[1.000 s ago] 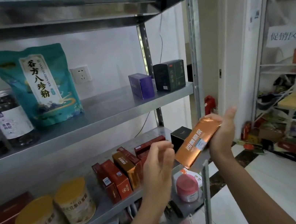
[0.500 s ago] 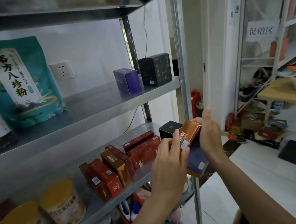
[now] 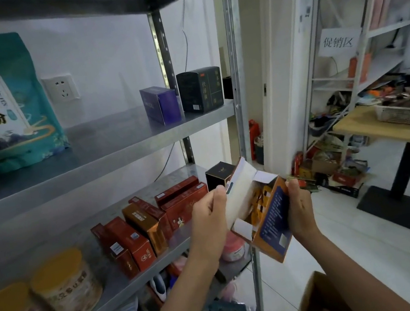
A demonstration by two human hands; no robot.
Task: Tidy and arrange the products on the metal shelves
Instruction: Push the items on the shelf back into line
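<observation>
The left hand (image 3: 211,215) pinches the white flap (image 3: 240,192) of an orange box (image 3: 271,225), thumb and fingers closed on the flap's edge. The right hand (image 3: 300,210) grips the box's far side, fingers curled round it. The box is held in the air, tilted, in front of the rack's (image 3: 235,71) front post, level with the lower shelf (image 3: 127,281). Its top is open (orange packets show inside, too blurred to count).

On that lower shelf 2 tubs (image 3: 66,282) with yellow lids stand at the left. Next comes a row of red boxes (image 3: 132,243) leaning together, with 1 orange carton (image 3: 145,224) among them. A black cube (image 3: 219,176) stands at the right end, just behind the flap.

The upper shelf (image 3: 122,141) carries a teal bag (image 3: 2,105) at the left. Well apart from it, at the right, a purple box (image 3: 161,104) stands just beside a dark box (image 3: 200,89). A socket (image 3: 60,87) sits on the wall between the bag and the purple box. A cardboard case (image 3: 318,300) lies below the right forearm.
</observation>
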